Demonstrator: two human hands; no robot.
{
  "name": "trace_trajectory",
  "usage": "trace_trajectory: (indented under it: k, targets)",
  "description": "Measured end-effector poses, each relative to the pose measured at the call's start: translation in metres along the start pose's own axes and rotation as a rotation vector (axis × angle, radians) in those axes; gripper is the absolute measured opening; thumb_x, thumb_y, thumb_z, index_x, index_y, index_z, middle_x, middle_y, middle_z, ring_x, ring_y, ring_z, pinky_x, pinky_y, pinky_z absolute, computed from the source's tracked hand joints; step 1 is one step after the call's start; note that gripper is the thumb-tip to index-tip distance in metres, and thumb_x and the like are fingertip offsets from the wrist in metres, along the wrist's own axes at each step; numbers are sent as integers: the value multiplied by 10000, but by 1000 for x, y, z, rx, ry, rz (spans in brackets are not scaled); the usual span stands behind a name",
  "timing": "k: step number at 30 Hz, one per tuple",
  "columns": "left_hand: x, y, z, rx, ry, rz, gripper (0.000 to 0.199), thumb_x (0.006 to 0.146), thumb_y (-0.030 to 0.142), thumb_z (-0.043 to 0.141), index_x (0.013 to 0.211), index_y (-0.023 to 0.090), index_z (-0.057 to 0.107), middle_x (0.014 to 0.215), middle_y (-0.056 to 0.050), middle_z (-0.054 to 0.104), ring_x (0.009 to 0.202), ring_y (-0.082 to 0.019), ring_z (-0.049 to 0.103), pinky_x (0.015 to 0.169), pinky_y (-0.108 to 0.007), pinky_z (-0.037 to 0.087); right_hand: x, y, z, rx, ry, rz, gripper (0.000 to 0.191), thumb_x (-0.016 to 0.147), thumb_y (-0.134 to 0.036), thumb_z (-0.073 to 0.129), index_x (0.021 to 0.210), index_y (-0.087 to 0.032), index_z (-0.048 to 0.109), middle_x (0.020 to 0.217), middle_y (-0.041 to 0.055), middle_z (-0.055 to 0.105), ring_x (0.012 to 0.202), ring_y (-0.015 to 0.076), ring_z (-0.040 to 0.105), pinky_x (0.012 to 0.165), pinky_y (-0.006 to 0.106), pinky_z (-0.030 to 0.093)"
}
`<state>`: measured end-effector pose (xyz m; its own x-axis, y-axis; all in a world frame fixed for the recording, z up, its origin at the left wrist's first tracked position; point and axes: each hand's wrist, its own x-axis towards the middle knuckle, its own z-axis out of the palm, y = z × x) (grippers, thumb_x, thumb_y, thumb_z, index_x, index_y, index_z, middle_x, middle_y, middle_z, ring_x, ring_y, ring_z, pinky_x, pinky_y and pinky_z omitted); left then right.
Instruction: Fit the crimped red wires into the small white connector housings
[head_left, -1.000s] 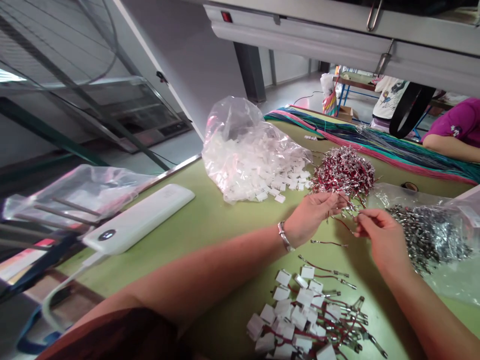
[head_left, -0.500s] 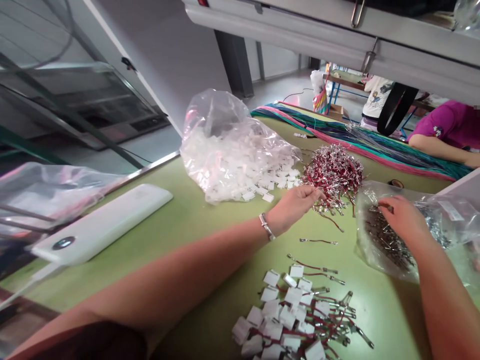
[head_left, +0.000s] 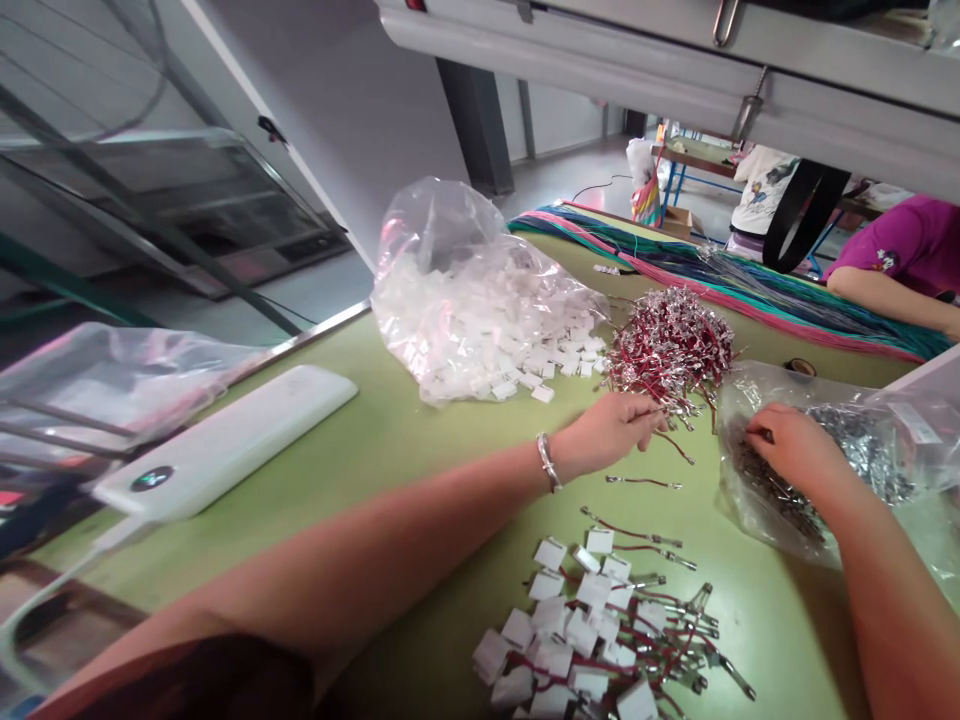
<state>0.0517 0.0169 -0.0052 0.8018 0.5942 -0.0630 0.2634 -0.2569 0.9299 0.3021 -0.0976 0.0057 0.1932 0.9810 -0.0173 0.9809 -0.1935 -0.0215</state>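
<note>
Selection of metal terminals (head_left: 781, 500) appears underway, fingers of left hand (head_left: 615, 430) and right hand (head_left: 801, 455) closed, contents unclear; next move likely requires separating one.

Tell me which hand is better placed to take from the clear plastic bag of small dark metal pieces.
Probably the right hand: it is at the metal pieces in that bag. The left hand is farther off, by the heap of short red wires with silvery ends.
</note>
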Motion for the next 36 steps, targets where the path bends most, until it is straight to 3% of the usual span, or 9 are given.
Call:
trace_trajectory:
  k: [6, 13, 17, 24, 27, 30, 32, 34, 36]
  targets:
    - [-3, 2, 3, -19, -29, 15, 298, 883, 355, 478, 770, 141, 652, 556, 31, 506, 465, -64, 374, 450, -198, 298, -12, -45, -2, 452, 130, -61, 156, 835, -287, 512, 840, -214, 650, 727, 14, 683, 650, 168, 612, 624, 276, 434]
    - [-4, 1, 7, -21, -21, 60, 326, 857, 303, 511, 570, 150, 523, 517, 45, 463, 473, -56, 360, 462, -184, 301, -23, -95, 10, 544, 328, -199, 233, 848, -237, 464, 916, -234, 687, 810, 42, 708, 706, 173, 630, 659, 298, 462]
    - [-5, -2, 7, 106, 6, 121, 316, 872, 305, 482, 603, 155, 553, 537, 35, 475, 510, -73, 399, 490, -194, 326, -22, -93, 11, 572, 324, -219, 238, 849, -226, 472, 900, -236, 704, 779, 33, 696, 702, 164, 616, 662, 294, 463]
    - [-10, -9, -3, 888, -22, 563, 214, 892, 162, 424, 866, 193, 634, 726, -28, 601, 656, -136, 505, 549, -255, 315, -26, -95, 3, 739, 82, -136, 188, 792, -259, 541, 727, -222, 714, 628, 12, 657, 586, 148, 564, 561, 276, 420]
    - [-10, -10, -5, 961, -101, 666, 220, 915, 162, 409, 870, 191, 622, 709, -31, 593, 647, -141, 501, 531, -267, 302, -27, -102, 5, 913, -76, -4, 169, 768, -281, 559, 682, -202, 680, 555, -6, 622, 456, 119, 510, 456, 254, 398]
    - [-7, -10, -2, 919, -94, 591, 198, 902, 163, 433, 855, 189, 623, 734, -35, 604, 659, -143, 517, 552, -265, 335, -22, -100, 3, 957, -172, 62, 171, 781, -269, 532, 726, -194, 676, 563, -8, 626, 403, 107, 489, 414, 249, 396]
    - [-4, -10, 2, 872, -73, 472, 193, 892, 184, 448, 859, 192, 639, 756, -34, 619, 668, -143, 532, 577, -260, 368, -16, -87, -1, 823, -113, 9, 161, 781, -267, 551, 784, -215, 704, 657, 11, 686, 516, 140, 578, 510, 278, 456]
    - [-1, -10, 5, 823, -55, 373, 219, 898, 219, 443, 874, 197, 660, 786, -35, 636, 693, -146, 554, 608, -258, 398, -9, -64, -4, 625, 54, -7, 170, 789, -298, 575, 856, -250, 724, 821, 27, 734, 715, 187, 643, 672, 325, 486]
    - [0, -11, 7, 772, -42, 323, 241, 908, 253, 441, 883, 197, 674, 823, -40, 651, 729, -154, 572, 639, -265, 419, -2, -35, -4, 464, 245, 127, 232, 844, -311, 508, 916, -248, 720, 913, 41, 732, 811, 214, 649, 744, 351, 474]
